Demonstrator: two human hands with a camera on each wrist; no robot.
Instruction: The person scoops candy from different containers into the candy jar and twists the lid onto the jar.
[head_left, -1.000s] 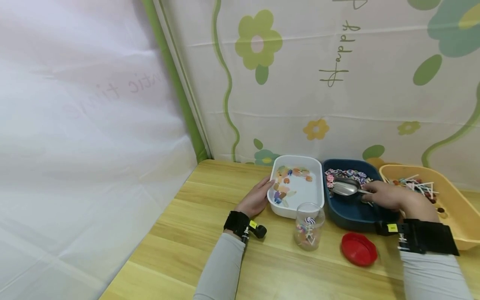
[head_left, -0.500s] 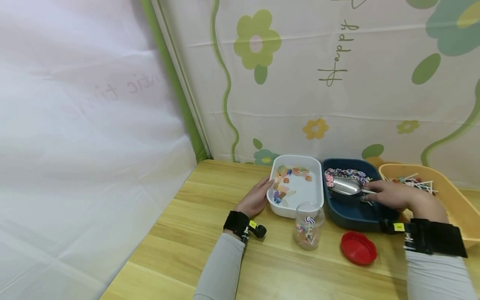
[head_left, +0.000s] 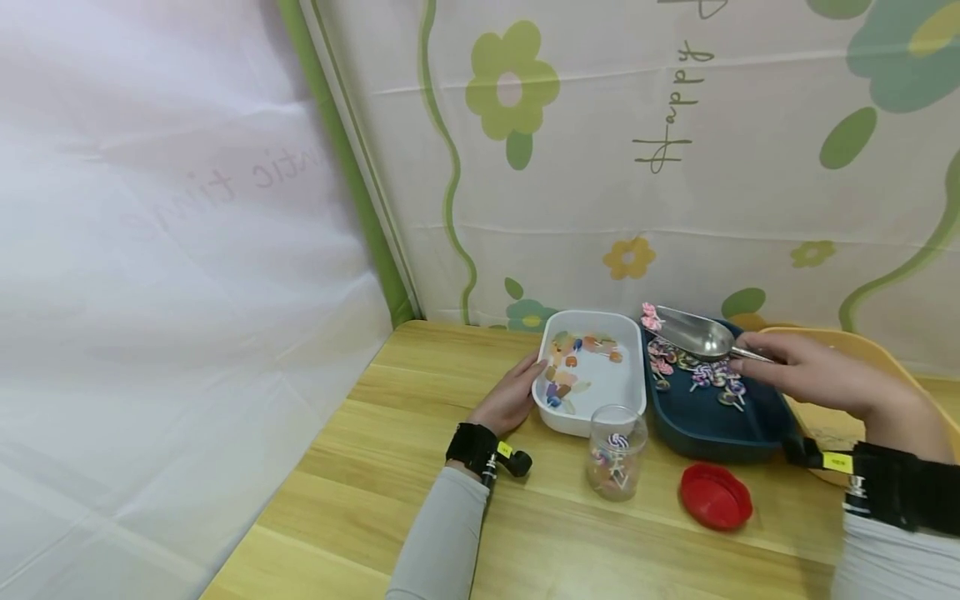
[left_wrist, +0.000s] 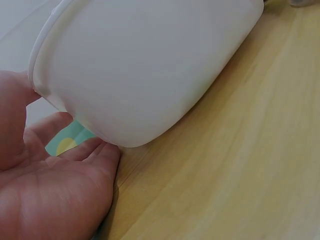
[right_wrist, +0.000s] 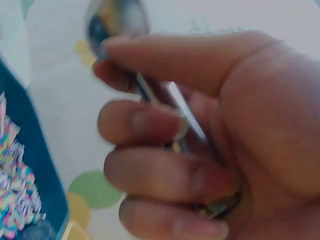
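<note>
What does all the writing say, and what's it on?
"Happy": sideways, on the flowered cloth; writing above is cut off.
"ntic time", it seems: backwards, faint, on the white sheet.
Left wrist's yellow tag, right wrist's yellow tag: too small to read.
Right wrist view's writing on that cloth: too blurred.

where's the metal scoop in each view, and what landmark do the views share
Head: metal scoop right of centre, held in the right hand over the back of the navy tray.
Left wrist: not in it.
Right wrist: metal scoop blurred, at the top, left of centre, partly hidden by the right hand.
Shared landmark: the printed floral cloth, seen behind everything in all three.
</note>
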